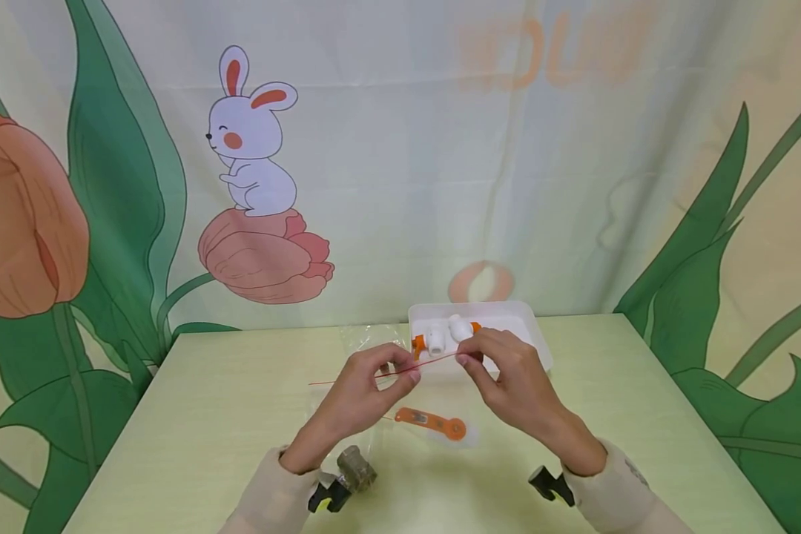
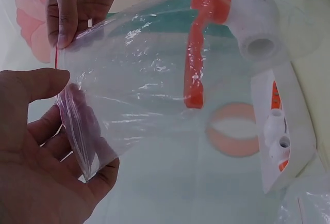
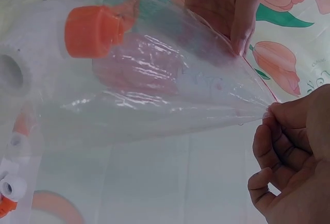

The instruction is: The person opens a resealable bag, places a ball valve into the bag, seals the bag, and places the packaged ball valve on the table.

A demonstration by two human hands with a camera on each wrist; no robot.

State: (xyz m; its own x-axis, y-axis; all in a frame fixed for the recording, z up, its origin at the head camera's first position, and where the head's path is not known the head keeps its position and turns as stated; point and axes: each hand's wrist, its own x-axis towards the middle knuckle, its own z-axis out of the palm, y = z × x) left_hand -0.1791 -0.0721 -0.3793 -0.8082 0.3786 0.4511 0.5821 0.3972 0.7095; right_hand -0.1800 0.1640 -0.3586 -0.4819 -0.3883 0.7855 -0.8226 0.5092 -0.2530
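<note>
Both hands are up over the table [image 1: 207, 423], and the bag [image 2: 129, 66] is stretched between them! It's clear plastic with a red line along its mouth. The left hand [image 1: 372, 389] has hold of it, thumb against the red line, fingers curled behind the plastic at that end. And the right hand [image 1: 510, 378]? That's a neat pinch, thumb and fingertip pressed together on the other end of the mouth, the remaining fingers loosely bent. Whether the mouth is sealed between them, I can't tell.

Down inside the bag, at the end away from the hands, sits a white valve [image 2: 252, 20], its orange handle [image 2: 194, 64] showing through the plastic. Just beyond the hands stands the white tray [image 1: 541, 343], with two more white valves [image 1: 435, 341] in it, orange parts and all. Beside the tray, on its left, another clear bag [image 1: 367, 337] lies on the table.

Behind everything, a pale curtain [image 1: 400, 185] carries a printed rabbit [image 1: 256, 167] and big tulips [image 1: 27, 215]. Light sleeves [image 1: 267, 493] reach to the wrists.
</note>
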